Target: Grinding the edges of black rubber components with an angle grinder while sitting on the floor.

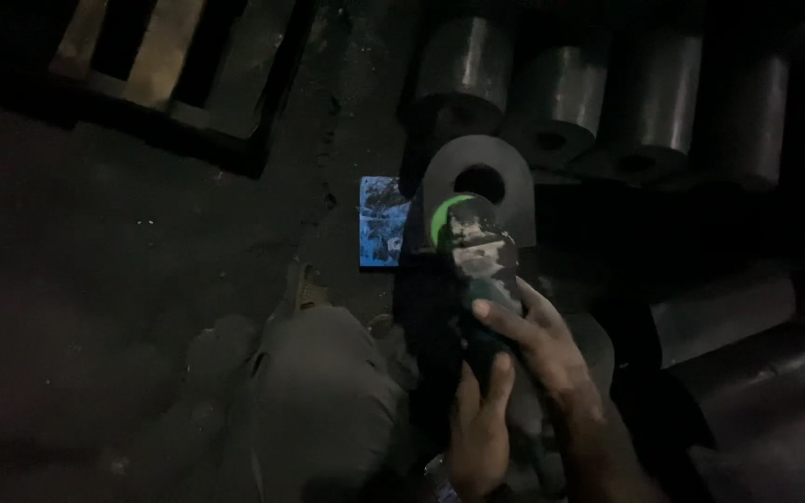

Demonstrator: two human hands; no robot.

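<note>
Pretty dark shot, but here's what shows. The person is crouched on a grimy floor (pixel 95 279), knee (pixel 323 391) in grey trousers at the lower middle of the frame. Both hands are wrapped around a handheld grinder (pixel 477 270), a dark-bodied power tool with a green guard up at its head. The left hand (pixel 479 419) is curled shut low on the body, near the bottom edge of the view. The right hand (pixel 552 359) is closed over the body just above it, fingers across the top. So 2 hands, both clamped on the 1 tool.

The grinder's head sits right against a thick metal block (pixel 479 182) with a rounded top and a round hole through it. That block stands upright on the floor about mid-frame, toward the far side. Whether the disc is actually touching the metal is hard to tell in this light.

Handling-wise, the grinder looks stiff and moderately heavy, and its dust-caked casing could be slick, so the 2-handed hold on the body, well back from the guard, seems the sensible place. The block looks like solid steel: rigid, heavy, not fragile, probably not something to shift with 1 hand.

Behind it is a row of similar dark cylindrical pieces (pixel 552 93) along the far edge of the floor, with more at the right edge. A small blue card (pixel 382 222) lies flat just left of the block, and a wooden pallet (pixel 156 56) sits at the far left corner.
</note>
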